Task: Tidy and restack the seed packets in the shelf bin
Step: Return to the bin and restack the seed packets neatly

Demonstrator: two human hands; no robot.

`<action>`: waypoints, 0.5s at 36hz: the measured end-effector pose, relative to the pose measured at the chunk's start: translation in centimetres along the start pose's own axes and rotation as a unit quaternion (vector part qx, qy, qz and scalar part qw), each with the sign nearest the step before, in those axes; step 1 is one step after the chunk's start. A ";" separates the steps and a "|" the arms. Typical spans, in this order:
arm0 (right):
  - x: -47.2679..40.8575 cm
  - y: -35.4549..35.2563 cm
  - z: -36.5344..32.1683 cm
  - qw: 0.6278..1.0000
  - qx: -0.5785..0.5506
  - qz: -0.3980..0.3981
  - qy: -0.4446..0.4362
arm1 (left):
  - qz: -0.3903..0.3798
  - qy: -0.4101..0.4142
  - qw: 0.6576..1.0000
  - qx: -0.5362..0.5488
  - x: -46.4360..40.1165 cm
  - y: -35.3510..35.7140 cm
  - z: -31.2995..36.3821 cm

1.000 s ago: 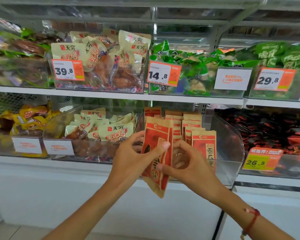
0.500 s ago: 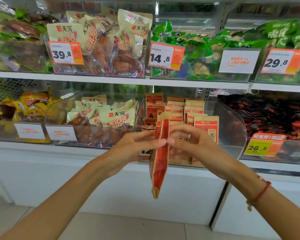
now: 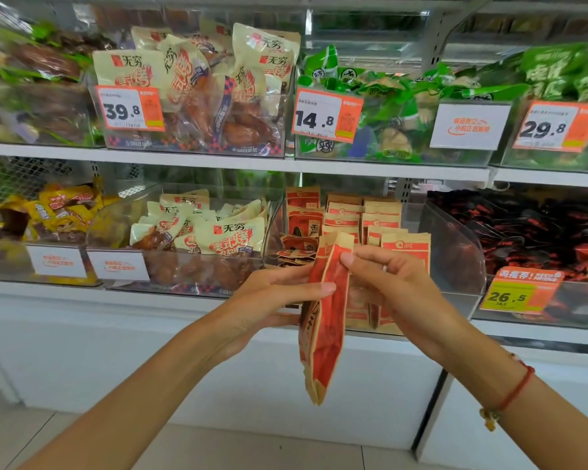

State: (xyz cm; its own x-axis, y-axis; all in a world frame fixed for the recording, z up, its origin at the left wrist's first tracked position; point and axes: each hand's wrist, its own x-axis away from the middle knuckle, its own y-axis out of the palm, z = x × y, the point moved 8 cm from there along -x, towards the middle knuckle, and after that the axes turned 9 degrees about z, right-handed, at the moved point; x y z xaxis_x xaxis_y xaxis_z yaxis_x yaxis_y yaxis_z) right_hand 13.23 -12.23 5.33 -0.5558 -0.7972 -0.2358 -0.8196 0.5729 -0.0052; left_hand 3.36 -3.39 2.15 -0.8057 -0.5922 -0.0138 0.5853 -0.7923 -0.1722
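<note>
A person stands facing a shop shelf, both bare hands raised in front of a clear plastic shelf bin (image 3: 455, 252) on the lower shelf (image 3: 184, 301).

Between the hands hangs a small bundle of seed packets (image 3: 325, 320), brown paper with red panels, held edge-on and upright, out in front of the bin's front wall and not resting on anything. The left hand (image 3: 272, 300) supports the bundle from its left face, thumb laid flat across the front and fingers behind; its grip is closed on the packets. The right hand (image 3: 391, 286) pinches the top corner of the bundle between thumb and fingertips, so this grip is also closed on the packets. Holding them this way appears meant to square the edges together before they go back.

Inside the bin, more packets of the same kind stand upright in neat rows (image 3: 364, 218) along the back and right side. Toward the bin's front left corner a few loose packets (image 3: 296, 249) lie flat and jumbled, probably the next to be straightened.

An orange price tag (image 3: 520, 291) reading 26.5 hangs at the front edge of the neighbouring bin to the right. A red cord bracelet (image 3: 513, 391) circles the right wrist.
</note>
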 end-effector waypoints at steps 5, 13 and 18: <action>-0.1 0.3 -0.1 1.000 -0.015 -0.003 0.009 | 0.021 0.015 1.000 0.008 -0.1 -0.2 0.2; 0.4 1.3 -1.2 0.996 0.066 -0.001 -0.061 | 0.146 0.052 0.984 0.092 -0.5 -2.9 0.6; 0.6 1.8 -1.3 0.991 0.084 0.008 -0.107 | 0.169 0.056 0.977 0.117 -0.5 -3.4 0.8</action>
State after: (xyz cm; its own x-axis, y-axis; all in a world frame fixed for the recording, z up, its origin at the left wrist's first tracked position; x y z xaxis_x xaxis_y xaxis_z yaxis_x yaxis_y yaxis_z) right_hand 11.25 -11.91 6.41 -0.5120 -0.7390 -0.4379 -0.7661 0.6234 -0.1564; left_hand 1.84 -0.53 3.55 -0.5600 -0.8164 -0.1411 0.8138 -0.5740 0.0910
